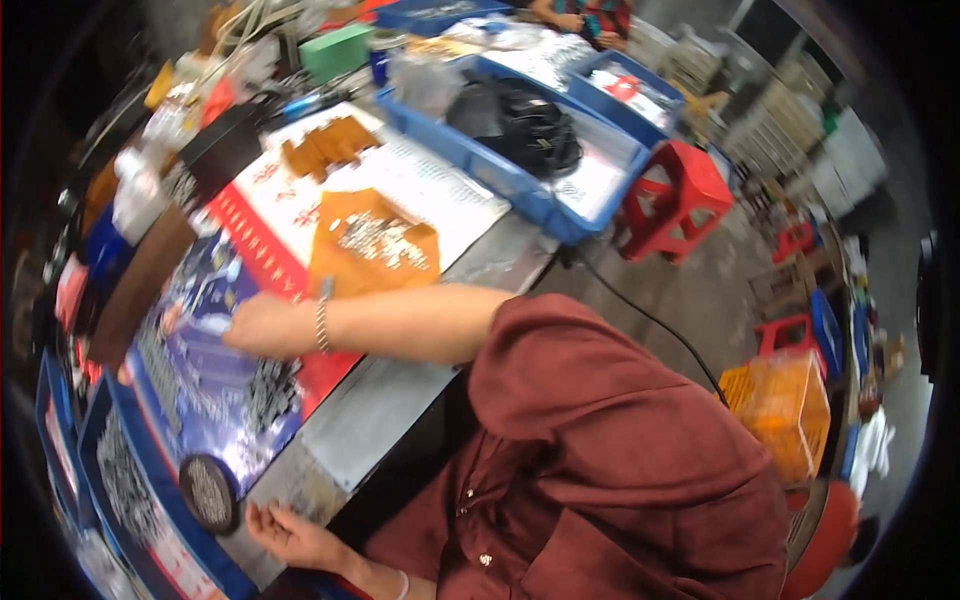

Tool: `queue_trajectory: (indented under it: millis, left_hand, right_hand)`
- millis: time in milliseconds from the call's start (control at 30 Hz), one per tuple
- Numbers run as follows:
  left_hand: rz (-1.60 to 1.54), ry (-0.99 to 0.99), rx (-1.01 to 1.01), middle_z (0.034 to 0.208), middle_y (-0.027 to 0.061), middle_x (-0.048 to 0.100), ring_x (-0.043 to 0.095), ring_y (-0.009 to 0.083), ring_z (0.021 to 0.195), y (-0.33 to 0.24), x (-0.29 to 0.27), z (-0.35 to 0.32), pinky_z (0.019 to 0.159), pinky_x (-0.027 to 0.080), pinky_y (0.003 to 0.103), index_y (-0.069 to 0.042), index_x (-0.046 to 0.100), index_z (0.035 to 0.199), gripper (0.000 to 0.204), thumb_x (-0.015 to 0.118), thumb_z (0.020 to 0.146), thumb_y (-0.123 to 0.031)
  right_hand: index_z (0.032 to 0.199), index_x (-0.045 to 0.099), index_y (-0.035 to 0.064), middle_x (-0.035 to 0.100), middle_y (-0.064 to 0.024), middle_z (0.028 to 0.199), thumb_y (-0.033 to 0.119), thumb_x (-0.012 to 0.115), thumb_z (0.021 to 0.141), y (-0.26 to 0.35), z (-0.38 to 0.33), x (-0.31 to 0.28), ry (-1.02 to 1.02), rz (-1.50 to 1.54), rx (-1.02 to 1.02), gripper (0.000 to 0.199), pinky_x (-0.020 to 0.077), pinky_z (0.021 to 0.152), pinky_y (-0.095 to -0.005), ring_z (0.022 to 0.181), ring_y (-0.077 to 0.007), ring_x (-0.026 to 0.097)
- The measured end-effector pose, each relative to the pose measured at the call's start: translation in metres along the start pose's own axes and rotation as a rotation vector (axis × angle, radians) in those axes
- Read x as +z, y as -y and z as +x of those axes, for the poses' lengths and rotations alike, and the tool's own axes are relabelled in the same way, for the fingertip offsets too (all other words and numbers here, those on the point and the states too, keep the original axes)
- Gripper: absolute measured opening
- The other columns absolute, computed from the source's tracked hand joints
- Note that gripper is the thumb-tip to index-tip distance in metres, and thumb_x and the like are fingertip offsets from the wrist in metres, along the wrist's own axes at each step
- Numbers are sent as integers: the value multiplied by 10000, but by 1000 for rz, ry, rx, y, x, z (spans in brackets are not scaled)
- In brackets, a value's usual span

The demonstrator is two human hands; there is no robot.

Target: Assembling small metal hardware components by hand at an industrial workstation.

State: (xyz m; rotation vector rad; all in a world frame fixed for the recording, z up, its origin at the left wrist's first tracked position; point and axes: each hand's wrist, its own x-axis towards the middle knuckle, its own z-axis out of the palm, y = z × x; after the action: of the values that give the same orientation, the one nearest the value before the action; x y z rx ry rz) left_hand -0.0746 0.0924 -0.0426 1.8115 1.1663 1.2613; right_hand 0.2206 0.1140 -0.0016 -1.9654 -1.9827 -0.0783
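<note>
Nearest, left hand (285,533) resting palm-up and loosely open at the worktop (370,420) edge beside a round black lid (209,492). Farther, right hand (262,325) pressed among small grey metal parts (268,388) on a blue printed sheet (215,300), grip unclear; beyond, an orange bag (370,245) and blue tray (520,180).

- Right hand (262,325) is blurring; its fingers are not showing clearly, so any grip is unclear.
- Small grey parts (268,392) are smearing together, too small to tell apart.
- Left hand (290,535) is sitting near the lower edge, wrist running out of frame.
- Another person's hands (585,18) are getting cut off by the top edge.
</note>
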Motion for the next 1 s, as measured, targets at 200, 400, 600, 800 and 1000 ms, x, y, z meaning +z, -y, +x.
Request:
queue_trajectory:
  millis: [200, 400, 600, 800, 1000]
  left_hand:
    - [-8, 34, 63, 932, 82, 596, 555, 138, 780, -4, 11, 0, 697, 464, 249, 17, 520, 1201, 278, 512, 947, -96]
    - [-225, 104, -44, 1028, 64, 586, 533, 126, 825, -51, 9, -20, 727, 433, 232, -4, 498, 1229, 294, 473, 965, -133]
    - [-613, 198, -214, 1341, 180, 432, 533, 240, 1111, -93, 24, -32, 854, 474, 310, 70, 402, 1315, 402, 407, 970, -137]
    - [-535, 411, -188, 1205, 151, 540, 553, 195, 1073, -112, 42, -49, 937, 428, 296, 84, 451, 1269, 362, 464, 914, 12]
    - [-564, 544, -219, 1123, 102, 595, 575, 120, 953, -108, 48, -60, 832, 467, 248, 70, 479, 1267, 353, 497, 920, 11]
  right_hand:
    - [782, 581, 2, 636, -200, 726, 77, 606, 710, -15, 3, -2, -36, 73, 20, 107, 512, 606, -459, 731, -366, 651]
    - [872, 486, -12, 589, -204, 721, 61, 599, 704, 43, -28, -65, -238, 375, -142, 215, 454, 621, -501, 732, -410, 592]
    - [983, 451, -2, 533, -165, 819, 63, 569, 755, 91, -93, -80, -246, 852, -283, 265, 435, 687, -450, 818, -369, 545]
    - [1074, 507, 35, 582, -71, 904, 35, 644, 763, 91, -143, -73, -84, 1218, 158, 340, 482, 719, -287, 849, -147, 590]
    - [1115, 485, 43, 530, -14, 951, -31, 644, 809, 86, -165, -61, -30, 1496, 430, 353, 464, 710, -212, 846, -59, 521]
